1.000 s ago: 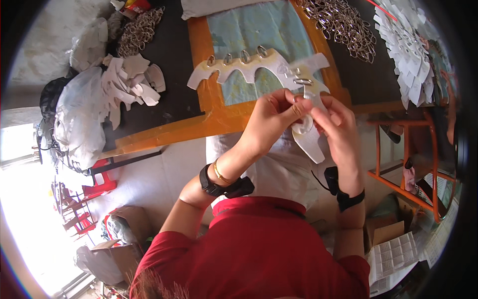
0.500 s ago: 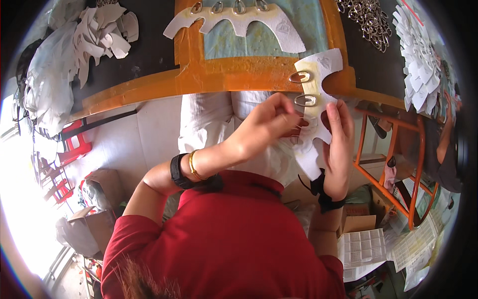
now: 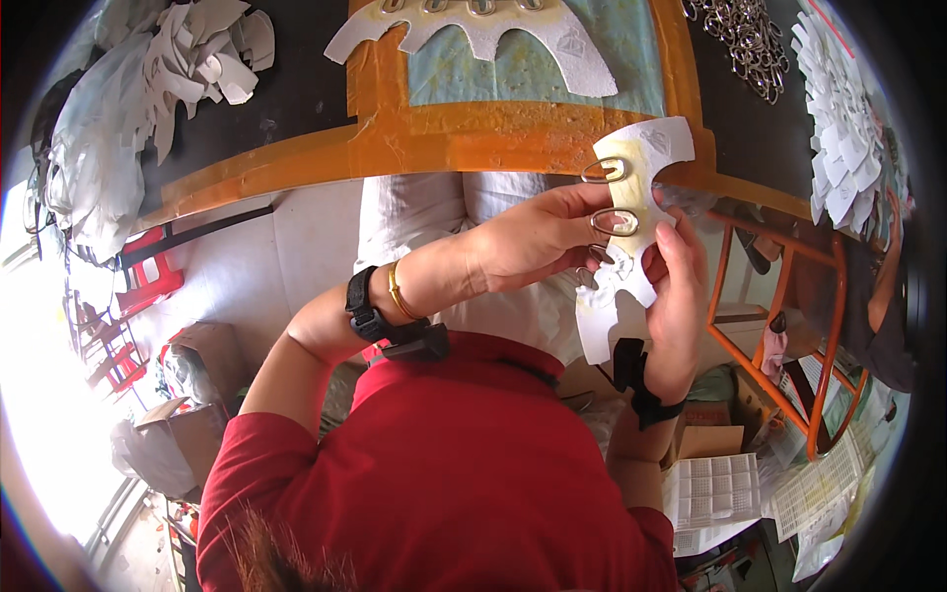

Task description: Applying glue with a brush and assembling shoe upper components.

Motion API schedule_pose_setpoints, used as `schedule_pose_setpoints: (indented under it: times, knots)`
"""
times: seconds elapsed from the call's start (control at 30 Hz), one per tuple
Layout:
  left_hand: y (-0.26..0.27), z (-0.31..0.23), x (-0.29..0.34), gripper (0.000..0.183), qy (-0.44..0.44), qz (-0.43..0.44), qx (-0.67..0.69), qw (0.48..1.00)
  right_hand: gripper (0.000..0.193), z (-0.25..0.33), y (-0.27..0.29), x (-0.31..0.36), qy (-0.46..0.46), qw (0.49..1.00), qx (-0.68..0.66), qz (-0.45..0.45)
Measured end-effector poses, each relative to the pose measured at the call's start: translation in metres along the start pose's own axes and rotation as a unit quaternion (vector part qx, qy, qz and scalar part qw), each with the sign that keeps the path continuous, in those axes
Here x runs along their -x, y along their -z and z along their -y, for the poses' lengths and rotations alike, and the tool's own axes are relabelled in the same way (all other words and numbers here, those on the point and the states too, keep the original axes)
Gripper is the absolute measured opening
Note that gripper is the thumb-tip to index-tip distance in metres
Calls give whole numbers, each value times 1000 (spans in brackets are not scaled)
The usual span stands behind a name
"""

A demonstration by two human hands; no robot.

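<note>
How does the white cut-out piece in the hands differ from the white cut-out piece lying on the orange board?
The held white cut-out piece stands lengthwise between both hands, off the table; the lying white cut-out piece rests flat, crosswise, on the orange board, untouched. Both carry oval metal rings.

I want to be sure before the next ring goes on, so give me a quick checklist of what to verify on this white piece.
1. Left hand grips the white cut piece: ok.
2. Right hand supports it from behind: ok.
3. Upper two oval metal rings sit flat on the piece: ok.
4. Third ring at the fingertips fully seated: cannot tell, fingers cover it.
5. Spare ring pile on the table: ok.
</note>
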State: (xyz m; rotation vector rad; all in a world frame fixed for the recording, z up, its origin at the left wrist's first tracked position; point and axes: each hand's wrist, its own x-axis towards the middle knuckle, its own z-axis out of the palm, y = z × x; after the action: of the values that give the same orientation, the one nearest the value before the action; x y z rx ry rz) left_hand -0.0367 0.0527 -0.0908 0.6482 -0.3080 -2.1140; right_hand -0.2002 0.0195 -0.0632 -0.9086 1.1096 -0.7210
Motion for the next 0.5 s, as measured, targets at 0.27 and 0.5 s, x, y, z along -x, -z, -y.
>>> schedule_pose_setpoints:
  times: [0.27, 0.5]
  knots:
    - [-6, 0, 0, 22, -49, -36, -29, 998, 19, 1, -3, -2, 56, 997, 38, -23]
    - [-9, 2, -1, 21, -56, -28, -4, 998, 21, 0, -11, 0, 102, 989, 94, -53]
